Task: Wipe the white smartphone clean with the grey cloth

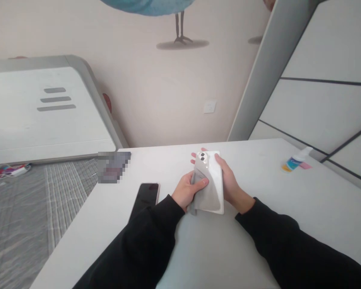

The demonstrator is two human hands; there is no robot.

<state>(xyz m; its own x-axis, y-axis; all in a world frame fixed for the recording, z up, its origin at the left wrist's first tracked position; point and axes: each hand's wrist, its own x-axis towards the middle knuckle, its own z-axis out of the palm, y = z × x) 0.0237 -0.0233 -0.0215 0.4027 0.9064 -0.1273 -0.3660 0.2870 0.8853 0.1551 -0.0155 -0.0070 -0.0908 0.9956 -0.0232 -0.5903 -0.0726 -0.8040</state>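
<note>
A white phone (218, 180) with round camera lenses near its top is held over the table, back side up. My right hand (231, 182) is wrapped round its right edge, with fingertips showing past the top left. A thin grey cloth (201, 192) lies over the left part of the phone's back. My left hand (189, 190) pinches this cloth, its thumb pressed on it against the phone. To the left, a dark-screened phone (146, 196) lies on the table, partly hidden by my left sleeve.
The white table (252, 164) carries a small bottle (294, 161) with a white cap and a pink piece (305, 165) at the right. A pixelated item (114, 167) sits at the back left corner. Left stands a bed (51, 128).
</note>
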